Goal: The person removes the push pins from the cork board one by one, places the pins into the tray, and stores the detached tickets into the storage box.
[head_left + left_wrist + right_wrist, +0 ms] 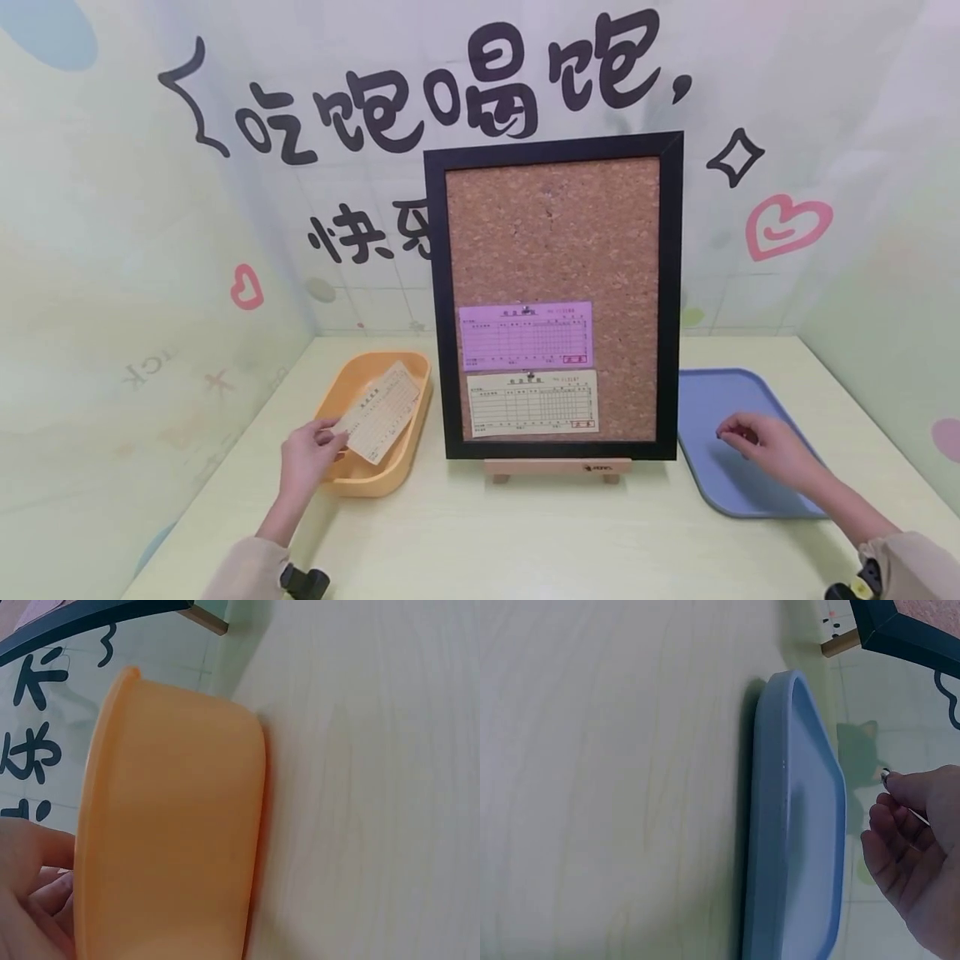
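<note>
My left hand (313,446) pinches the lower left corner of a cream printed receipt slip (382,408), which is tilted over the orange tray (381,481). In the left wrist view the tray's wall (169,825) hides the slip and part of the fingers. Above the blue tray (720,492), my right hand (765,446) pinches a small silver pushpin (886,778) between thumb and fingertip. Between the hands stands a black-framed cork board (555,233). A purple slip (525,337) and, below it, a cream slip (532,406) are pinned to its lower left.
The board leans on a small wooden stand (558,468) on the pale table (480,542). Behind it hangs a patterned backdrop (360,42) with black lettering. Bare cork shows over the board's upper part and right side.
</note>
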Demonstrator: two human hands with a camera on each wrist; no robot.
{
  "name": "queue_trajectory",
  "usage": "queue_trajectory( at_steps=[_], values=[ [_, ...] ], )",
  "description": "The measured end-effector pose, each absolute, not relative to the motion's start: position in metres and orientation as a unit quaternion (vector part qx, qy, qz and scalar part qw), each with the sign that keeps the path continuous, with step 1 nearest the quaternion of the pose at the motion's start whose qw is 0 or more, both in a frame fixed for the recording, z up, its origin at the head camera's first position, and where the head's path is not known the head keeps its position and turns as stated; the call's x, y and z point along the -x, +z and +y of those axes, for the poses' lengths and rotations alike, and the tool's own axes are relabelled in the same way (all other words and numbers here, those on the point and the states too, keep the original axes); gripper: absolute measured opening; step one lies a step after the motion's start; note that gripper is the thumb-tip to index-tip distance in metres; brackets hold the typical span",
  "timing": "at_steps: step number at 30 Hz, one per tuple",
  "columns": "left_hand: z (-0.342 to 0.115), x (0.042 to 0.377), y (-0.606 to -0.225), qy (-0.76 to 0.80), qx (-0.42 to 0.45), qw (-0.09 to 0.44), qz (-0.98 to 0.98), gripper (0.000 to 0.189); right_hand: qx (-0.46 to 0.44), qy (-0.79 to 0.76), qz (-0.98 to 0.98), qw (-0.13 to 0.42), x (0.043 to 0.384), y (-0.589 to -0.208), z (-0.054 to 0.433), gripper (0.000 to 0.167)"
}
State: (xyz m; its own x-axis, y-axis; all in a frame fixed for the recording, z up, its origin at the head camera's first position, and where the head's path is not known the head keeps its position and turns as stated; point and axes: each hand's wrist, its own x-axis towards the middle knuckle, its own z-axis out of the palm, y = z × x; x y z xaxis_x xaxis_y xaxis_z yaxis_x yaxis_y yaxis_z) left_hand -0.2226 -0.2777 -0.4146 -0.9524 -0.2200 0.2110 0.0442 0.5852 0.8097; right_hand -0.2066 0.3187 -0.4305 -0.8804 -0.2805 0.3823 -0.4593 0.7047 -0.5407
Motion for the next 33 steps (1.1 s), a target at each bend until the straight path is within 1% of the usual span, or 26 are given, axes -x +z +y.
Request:
queue_trajectory(
  at_steps=[8,13,19,25,33],
  values=[
    [-0.270,0.225,-0.420,-0.440,-0.008,0.107,-0.892,0.041,-0.197,0.309,-0.924,0.106,0.210,-0.438,0.322,0.010],
    [-0.269,0.226,-0.416,-0.404,0.006,0.079,-0.911,0.042,-0.208,0.288,-0.929,0.102,0.211,-0.443,0.323,0.012],
    [-0.267,0.231,-0.413,-0.345,0.025,0.064,-0.936,0.042,-0.220,0.271,-0.934,0.081,0.211,-0.449,0.323,0.010],
    [-0.270,0.235,-0.418,-0.327,0.014,0.040,-0.944,0.042,-0.228,0.263,-0.936,0.054,0.211,-0.450,0.319,0.008],
    [-0.270,0.234,-0.416,-0.312,0.011,0.032,-0.950,0.042,-0.229,0.265,-0.935,0.050,0.213,-0.450,0.317,0.007]
  ],
)
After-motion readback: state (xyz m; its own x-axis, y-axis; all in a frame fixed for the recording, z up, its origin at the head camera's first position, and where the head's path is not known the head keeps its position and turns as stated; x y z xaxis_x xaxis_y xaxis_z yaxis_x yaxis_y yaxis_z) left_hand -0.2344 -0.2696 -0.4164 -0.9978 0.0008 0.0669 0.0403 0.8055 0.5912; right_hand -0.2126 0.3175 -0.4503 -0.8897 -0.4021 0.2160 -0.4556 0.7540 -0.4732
